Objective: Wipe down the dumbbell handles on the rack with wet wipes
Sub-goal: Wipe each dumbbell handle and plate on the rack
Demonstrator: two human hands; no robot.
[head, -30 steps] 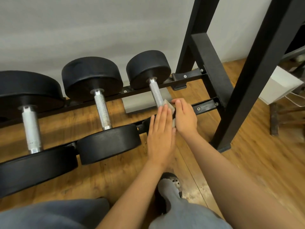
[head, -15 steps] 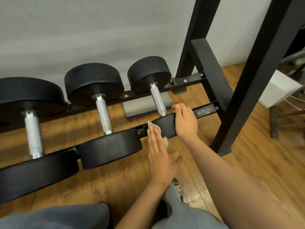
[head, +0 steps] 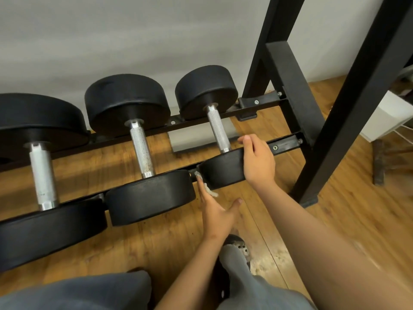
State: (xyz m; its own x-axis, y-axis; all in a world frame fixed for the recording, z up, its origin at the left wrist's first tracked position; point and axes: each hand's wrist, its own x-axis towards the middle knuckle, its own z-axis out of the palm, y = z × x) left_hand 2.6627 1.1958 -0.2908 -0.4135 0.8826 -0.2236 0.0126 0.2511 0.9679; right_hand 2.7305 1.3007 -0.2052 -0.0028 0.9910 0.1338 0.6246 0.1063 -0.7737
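Head view: wipe down low between two dumbbell heads, off every handle.

My left hand (head: 214,211), fingers straight and together with the thumb spread, presses the wet wipe (head: 206,186) against the near head of the right dumbbell (head: 223,173), just beside the middle dumbbell (head: 152,195). My right hand (head: 257,162) curls over that head's top edge. On the rack (head: 286,145) the right handle (head: 218,130), middle handle (head: 142,148) and left handle (head: 42,175) lie bare. The middle one shows brown specks at its near end, so I judge two handles remain.

Black dumbbell heads (head: 127,104) on knurled silver handles (head: 142,146), black rack (head: 288,86) (white wipe (head: 210,191)), brown wood-grain floor (head: 156,242).
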